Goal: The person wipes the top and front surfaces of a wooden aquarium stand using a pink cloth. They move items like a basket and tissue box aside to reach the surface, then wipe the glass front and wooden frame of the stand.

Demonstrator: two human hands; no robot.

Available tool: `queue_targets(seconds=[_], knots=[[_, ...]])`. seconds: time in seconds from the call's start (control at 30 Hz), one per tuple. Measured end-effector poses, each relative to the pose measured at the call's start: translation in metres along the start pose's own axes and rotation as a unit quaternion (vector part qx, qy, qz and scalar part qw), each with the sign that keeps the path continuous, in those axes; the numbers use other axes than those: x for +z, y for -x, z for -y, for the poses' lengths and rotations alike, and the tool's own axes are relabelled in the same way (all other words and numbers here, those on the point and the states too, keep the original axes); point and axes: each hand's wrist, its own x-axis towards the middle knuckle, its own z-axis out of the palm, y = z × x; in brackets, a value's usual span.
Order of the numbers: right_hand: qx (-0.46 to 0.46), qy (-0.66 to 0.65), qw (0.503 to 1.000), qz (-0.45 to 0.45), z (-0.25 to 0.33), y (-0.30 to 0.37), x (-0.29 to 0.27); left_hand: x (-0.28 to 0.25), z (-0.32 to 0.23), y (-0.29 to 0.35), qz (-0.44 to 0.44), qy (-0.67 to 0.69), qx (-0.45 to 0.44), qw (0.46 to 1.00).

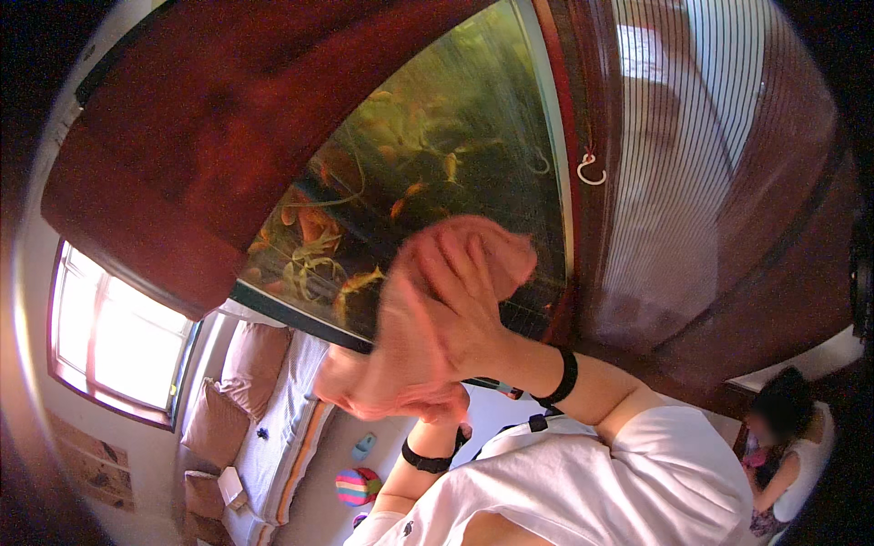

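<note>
The person's white shirt (583,473) filled the near foreground, the arms reaching up from it with black bands at the wrists. The right hand (469,314), blurred, was opened out with its fingers extended along a pink cloth (410,341). The left hand (446,405) was at the bunched lower end of the cloth, but folds hid most of its fingers, so how tightly it was closed could not be told.

The cloth lay in front of the lower part of a fish tank (455,118), its upper end against the dark glass or just off it — the view did not settle which. The work looked underway rather than finished, since the cloth was spread in use; how much glass had been gone over could not be judged. Faint streaks showed higher up, perhaps a part left to do.

The open room ran upward from the hands, narrowing between a dark red cover (182,136) at left and the pale right edge, where a white hook (591,170) hung close by. The tank's lower edge passed behind the cloth. Farther off were a couch (289,428), a bright window (118,332) and — at far right — another person (797,469).
</note>
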Motion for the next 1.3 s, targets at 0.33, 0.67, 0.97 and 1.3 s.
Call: queue_targets(seconds=[0.33,0.67,0.97,1.3], knots=[[0.379,-0.432,0.815,-0.076,-0.043,0.172,0.062,-0.001,-0.003,-0.01,0.117,-0.083,0.192,0.971],[0.187,-0.19,0.963,-0.037,-0.03,0.057,0.065,0.007,-0.022,0.019,0.12,-0.124,0.047,0.984],[0.376,-0.271,0.856,-0.229,-0.144,0.097,0.016,0.027,-0.002,0.02,0.071,-0.121,0.075,0.987],[0.209,-0.008,0.971,-0.112,-0.118,0.014,0.007,0.04,0.0,0.017,0.03,-0.111,0.106,0.988]])
